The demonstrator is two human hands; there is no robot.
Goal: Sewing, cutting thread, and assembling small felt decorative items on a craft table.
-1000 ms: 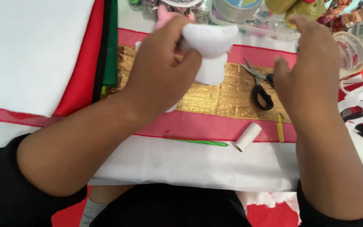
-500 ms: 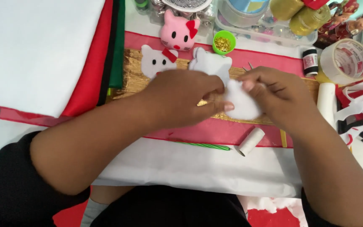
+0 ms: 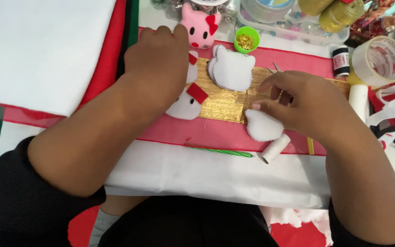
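Moved apart since half a second ago: left hand [image 3: 158, 64] now up at upper centre, palm down and fingers loosely curled over a white felt cat face with red bow [image 3: 186, 103] on the gold strip [image 3: 225, 103]. Right hand [image 3: 305, 103] at centre right, fingertips pinching the top edge of a plain white felt piece [image 3: 262, 126]. Stack of white cat shapes [image 3: 232, 68] between the hands. Pink cat face [image 3: 200, 28] above.

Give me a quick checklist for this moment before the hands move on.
1. Left hand resting on the white cat face with red bow: ok.
2. Right hand touching the plain white felt piece: ok.
3. Firm pinch on that piece: cannot tell.
4. Stack of white cutouts untouched on the gold strip: ok.
5. Green cup of gold pins upright: ok.
6. Scissors visible: not ok, hidden.
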